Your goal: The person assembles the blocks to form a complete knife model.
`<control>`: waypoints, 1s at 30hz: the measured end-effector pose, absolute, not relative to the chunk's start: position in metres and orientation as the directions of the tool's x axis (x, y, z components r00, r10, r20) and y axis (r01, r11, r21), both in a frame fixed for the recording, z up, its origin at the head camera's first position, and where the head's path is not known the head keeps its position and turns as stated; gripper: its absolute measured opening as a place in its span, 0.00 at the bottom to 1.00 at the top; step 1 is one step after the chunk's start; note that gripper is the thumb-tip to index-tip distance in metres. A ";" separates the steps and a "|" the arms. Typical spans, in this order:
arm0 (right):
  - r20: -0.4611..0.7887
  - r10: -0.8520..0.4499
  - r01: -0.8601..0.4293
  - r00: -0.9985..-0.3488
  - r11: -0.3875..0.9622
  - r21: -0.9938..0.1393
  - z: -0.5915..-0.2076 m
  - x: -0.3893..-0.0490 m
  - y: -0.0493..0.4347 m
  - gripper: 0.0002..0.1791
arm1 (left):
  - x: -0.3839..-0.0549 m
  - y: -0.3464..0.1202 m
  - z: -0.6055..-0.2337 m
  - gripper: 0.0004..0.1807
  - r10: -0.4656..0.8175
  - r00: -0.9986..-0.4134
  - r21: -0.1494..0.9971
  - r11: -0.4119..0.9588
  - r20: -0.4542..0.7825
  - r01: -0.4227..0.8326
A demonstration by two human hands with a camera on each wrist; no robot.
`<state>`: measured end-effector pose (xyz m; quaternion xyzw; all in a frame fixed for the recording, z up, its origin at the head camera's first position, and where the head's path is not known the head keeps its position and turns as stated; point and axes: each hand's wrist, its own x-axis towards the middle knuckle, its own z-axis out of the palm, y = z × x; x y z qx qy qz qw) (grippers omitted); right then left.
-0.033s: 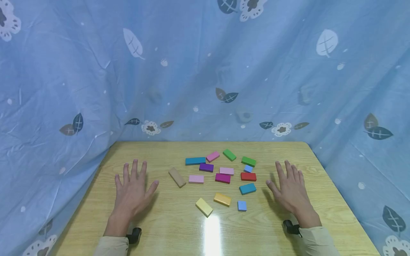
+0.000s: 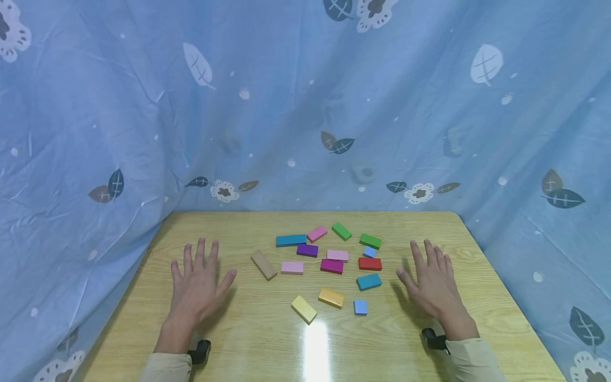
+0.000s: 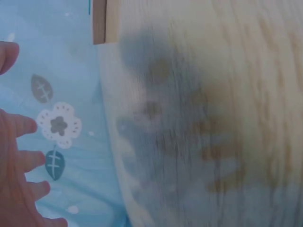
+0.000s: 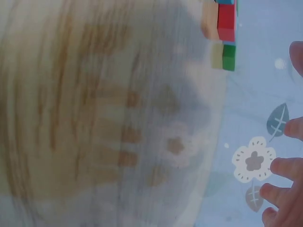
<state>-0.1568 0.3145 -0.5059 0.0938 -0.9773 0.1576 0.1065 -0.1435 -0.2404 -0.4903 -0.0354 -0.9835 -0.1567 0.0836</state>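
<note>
Left hand [image 2: 197,289] and right hand [image 2: 434,284] both spread wide, near the worktop [image 2: 258,339]'s side edges. Bunch of blocks [image 2: 331,266] scattered between 'em.

Head view bright, fairly sharp; white glare [image 2: 317,353] at six o'clock on bench [image 2: 258,342]. Wrist views hazier, bench soft, mirroring fingers [image 3: 31,161].

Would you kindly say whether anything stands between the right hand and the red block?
Nothing visible does: only bare tabletop separates the right hand from the red block; a teal block lies just off that path.
</note>
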 end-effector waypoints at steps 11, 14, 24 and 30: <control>0.294 -0.227 -0.340 -0.928 0.840 -0.424 -0.474 -0.175 0.295 0.44 | -0.145 -0.242 -0.483 0.51 0.045 -0.975 0.381 0.916 0.219 0.128; 0.293 -0.247 -0.364 -0.924 0.804 -0.470 -0.461 -0.185 0.282 0.43 | -0.147 -0.240 -0.482 0.51 0.019 -0.971 0.485 0.864 0.237 0.135; 0.447 -0.287 -0.514 -0.847 0.654 -0.555 -0.454 -0.234 0.231 0.37 | -0.147 -0.198 -0.479 0.45 -0.199 -0.919 0.752 0.644 0.341 0.140; 0.382 -0.323 -0.500 -0.866 0.582 -0.641 -0.463 -0.259 0.201 0.32 | -0.148 -0.168 -0.487 0.41 -0.313 -0.883 0.823 0.553 0.349 0.129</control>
